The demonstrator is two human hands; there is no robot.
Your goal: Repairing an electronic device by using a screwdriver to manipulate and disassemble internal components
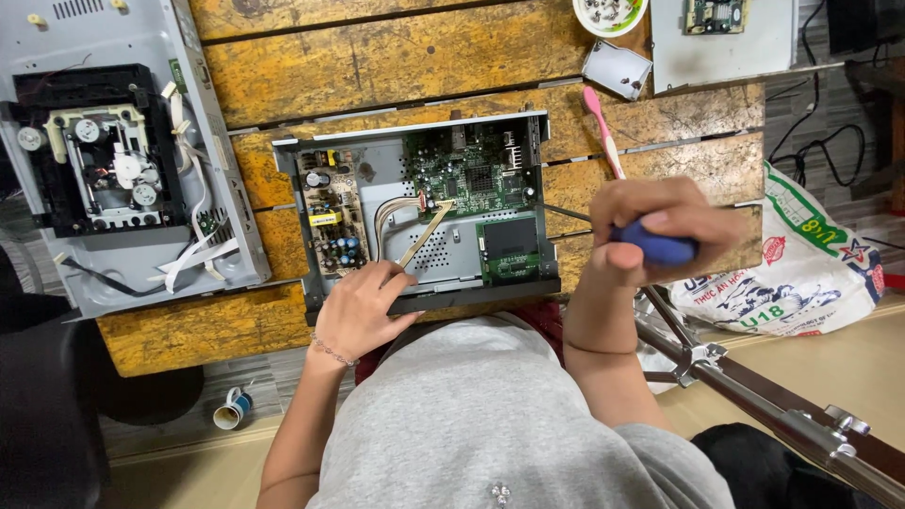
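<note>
While the left hand (363,306) rests on the near front edge of the open grey player chassis (377,162), its fingers curl loosely together, tips touching the metal by the ribbon cable (426,231); they pinch nothing I can see. Right hand (650,231) is raised off the right side of the chassis, fingers wrapped tight round the blue handle of a screwdriver (660,249), thumb on top; the thin shaft runs left toward the chassis's right wall. Chassis sits mid-table on the worn wooden tabletop (396,61), lid off, with a brown power board (332,212) at left, a green main board (468,174) at the back and a smaller green board (509,250) at front right. Pink toothbrush (603,132) lies just behind the right hand, near the chassis's right corner. Second opened unit with a black disc drive (99,151) lies at far left, well apart. White bowl of small parts (610,14) and a small metal plate (617,68) at the back edge. Printed plastic bag (801,273) on the floor to the right, a metal stand (754,396) beside it.
</note>
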